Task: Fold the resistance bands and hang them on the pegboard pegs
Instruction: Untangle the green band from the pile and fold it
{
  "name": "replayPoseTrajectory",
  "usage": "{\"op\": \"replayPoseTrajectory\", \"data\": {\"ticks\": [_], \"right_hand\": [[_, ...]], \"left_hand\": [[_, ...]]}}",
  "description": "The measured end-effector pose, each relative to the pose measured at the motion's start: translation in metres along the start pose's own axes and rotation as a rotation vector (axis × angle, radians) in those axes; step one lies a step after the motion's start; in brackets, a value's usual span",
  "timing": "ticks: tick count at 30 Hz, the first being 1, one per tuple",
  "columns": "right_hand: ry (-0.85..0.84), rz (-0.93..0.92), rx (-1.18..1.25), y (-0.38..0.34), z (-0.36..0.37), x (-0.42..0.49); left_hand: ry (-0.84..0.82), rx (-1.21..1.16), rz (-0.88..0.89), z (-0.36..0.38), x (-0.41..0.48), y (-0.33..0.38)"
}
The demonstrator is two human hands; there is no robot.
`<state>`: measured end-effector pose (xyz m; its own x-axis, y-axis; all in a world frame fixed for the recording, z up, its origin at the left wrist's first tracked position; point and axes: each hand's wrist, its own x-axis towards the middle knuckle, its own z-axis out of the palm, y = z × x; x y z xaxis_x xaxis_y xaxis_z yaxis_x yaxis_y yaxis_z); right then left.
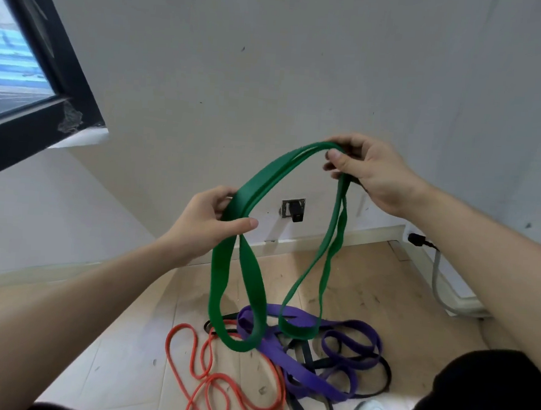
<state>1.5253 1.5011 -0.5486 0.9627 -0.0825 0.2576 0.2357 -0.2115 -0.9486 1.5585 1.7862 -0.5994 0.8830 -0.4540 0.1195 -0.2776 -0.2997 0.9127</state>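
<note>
Green band (257, 184) pinched in fingers of left hand (204, 222) and right hand (367, 173), doubled between them, two loops drooping below the fingers. Beneath, on the floor (130, 355): purple band (302, 373), orange band (205, 379), black band (385, 373), tangled.

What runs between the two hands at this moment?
In the head view, a doubled stretch of the green band arches from the left hand up to the right hand. Nothing else spans the gap; both ends hang in loops.
</note>
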Motion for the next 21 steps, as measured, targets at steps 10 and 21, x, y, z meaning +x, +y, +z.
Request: {"op": "replayPoseTrajectory", "data": {"ticks": [10, 21], "right_hand": [[-0.416, 0.236, -0.484, 0.034, -0.004, -0.014], [-0.505, 0.048, -0.213, 0.012, 0.062, -0.018]], "left_hand": [[0.134, -0.055, 0.08, -0.003, 0.001, 0.006], [0.011, -0.036, 0.177, 0.017, 0.001, 0.026]]}}
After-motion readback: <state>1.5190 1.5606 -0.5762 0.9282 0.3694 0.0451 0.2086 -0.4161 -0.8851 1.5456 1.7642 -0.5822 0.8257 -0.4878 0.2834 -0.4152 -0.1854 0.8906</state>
